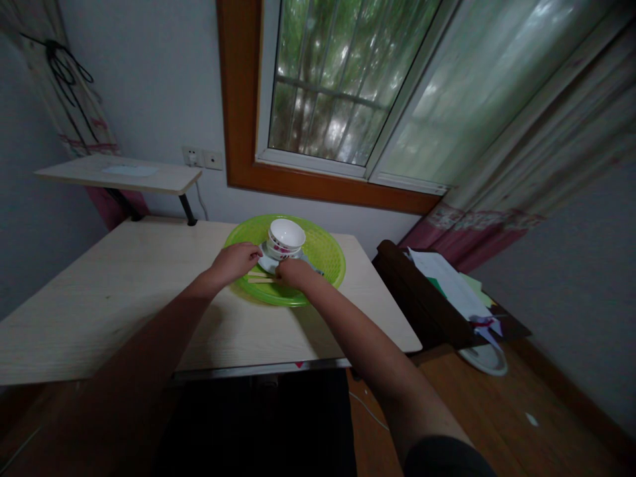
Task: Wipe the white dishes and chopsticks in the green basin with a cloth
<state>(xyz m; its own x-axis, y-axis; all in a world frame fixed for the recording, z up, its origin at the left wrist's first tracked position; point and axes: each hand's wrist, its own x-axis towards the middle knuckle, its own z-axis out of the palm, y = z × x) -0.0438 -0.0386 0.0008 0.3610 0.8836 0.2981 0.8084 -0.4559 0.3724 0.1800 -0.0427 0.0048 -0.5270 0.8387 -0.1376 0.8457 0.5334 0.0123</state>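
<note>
Tray (pixel 325 246): round, green, latticed, plastic-looking. Pale, slender sticks (pixel 261 280) are laid in it, their right ends covered by the right hand (pixel 294 273); its fingers are curled, but whether anything is gripped cannot be told. The rim of a white plate (pixel 268 262) is neared by the left hand (pixel 237 257), fingers bent, hold unclear. White, red-patterned bowls (pixel 287 235) are stacked there. A grey item (pixel 315 267) is half hidden. All is borne by a wood-grained table (pixel 149 298), backed by a barred window (pixel 342 79).

Lime-green round plastic tray (pixel 325 255), mesh-patterned.
White round bowls (pixel 287 238), pink-red motifs outside; pale-yellow thin sticks (pixel 261 281); pale beige wood-grain tabletop (pixel 124 278); orange-brown wooden window frame (pixel 242 99).
</note>
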